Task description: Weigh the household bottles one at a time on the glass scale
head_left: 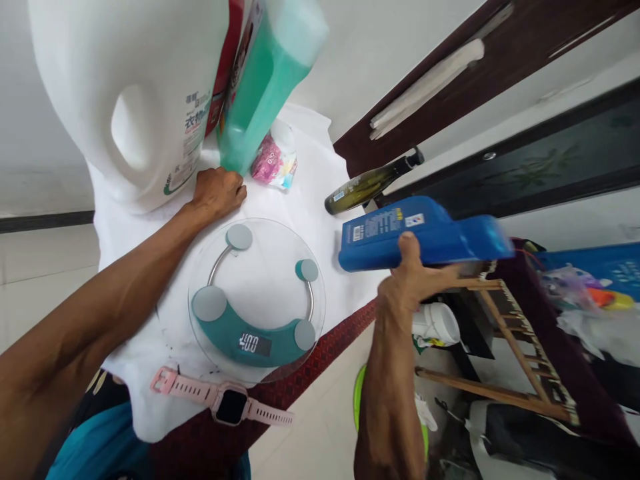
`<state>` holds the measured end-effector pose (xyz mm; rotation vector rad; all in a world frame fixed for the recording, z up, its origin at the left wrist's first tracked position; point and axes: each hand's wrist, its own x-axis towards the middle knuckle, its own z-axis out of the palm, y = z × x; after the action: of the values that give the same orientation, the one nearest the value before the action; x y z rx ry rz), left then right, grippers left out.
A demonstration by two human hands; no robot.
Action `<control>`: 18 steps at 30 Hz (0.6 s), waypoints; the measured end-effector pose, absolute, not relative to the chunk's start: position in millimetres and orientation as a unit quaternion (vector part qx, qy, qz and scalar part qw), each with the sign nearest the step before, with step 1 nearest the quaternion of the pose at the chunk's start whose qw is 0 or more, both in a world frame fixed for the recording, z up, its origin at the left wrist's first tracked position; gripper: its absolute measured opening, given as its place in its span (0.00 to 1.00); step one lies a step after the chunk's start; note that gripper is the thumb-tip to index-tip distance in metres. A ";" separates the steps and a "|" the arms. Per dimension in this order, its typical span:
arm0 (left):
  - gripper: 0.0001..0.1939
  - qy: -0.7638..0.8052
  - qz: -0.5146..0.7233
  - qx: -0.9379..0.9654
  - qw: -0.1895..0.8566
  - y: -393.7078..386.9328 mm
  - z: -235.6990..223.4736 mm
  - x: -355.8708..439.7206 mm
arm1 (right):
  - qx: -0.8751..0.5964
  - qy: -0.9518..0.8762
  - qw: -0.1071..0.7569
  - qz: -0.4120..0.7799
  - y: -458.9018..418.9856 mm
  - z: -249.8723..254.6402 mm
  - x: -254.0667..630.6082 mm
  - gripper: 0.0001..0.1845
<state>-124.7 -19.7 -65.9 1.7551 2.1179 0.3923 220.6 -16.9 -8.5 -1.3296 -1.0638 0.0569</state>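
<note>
My right hand [407, 277] grips a blue plastic bottle [385, 233] near the table's right edge. The thumb presses on its labelled side, and the remaining fingers are partly hidden. My left hand [219, 193] rests closed on the white cloth, by the base of a green liquid bottle [267, 87] and beside a big white detergent jug [125, 60]. Just below that hand lies a round glass scale [257, 287] with a lit digital display [255, 343]. A pink-wrapped packet [274, 160] sits right of the green bottle.
A dark green glass bottle [373, 181] stands behind the blue one. At the front edge lies a pink-strapped watch [230, 405]. White cloth [325, 153] covers the table. Beyond its right side are a wooden frame [500, 393] and a white bucket [443, 323] on the floor.
</note>
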 end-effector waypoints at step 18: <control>0.23 0.742 0.161 0.625 0.181 -20.2 -70.3 -125.9 | -0.548 -0.566 0.585 0.192 -179.6 -1.0 149.8 0.34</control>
<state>-125.9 -20.2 -70.3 1.7660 2.0938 0.4548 149.8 -179.6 -1.0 -1.2773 -1.3207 0.4490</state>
